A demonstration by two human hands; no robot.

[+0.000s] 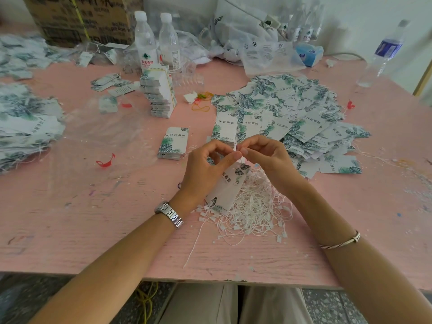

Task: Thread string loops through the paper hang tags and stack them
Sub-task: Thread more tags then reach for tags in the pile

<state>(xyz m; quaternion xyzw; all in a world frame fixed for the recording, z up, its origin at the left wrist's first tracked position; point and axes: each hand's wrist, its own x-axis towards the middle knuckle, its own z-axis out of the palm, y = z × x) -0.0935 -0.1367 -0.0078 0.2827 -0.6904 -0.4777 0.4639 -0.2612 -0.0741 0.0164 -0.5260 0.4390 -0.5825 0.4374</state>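
My left hand pinches the top of a white hang tag printed with green leaves; the tag hangs tilted above the table. My right hand meets it at the tag's top edge and pinches a thin white string there. Under both hands lies a tangled heap of white string loops. A big loose pile of tags spreads behind my right hand. A short neat stack of tags lies to the left of my hands, and another small stack sits just behind them.
A tall leaning tower of bundled tags stands mid-table, with two water bottles behind it. More tags heap at the left edge. Clear plastic sheet, red clips, rubber bands, a cardboard box and a bottle at right.
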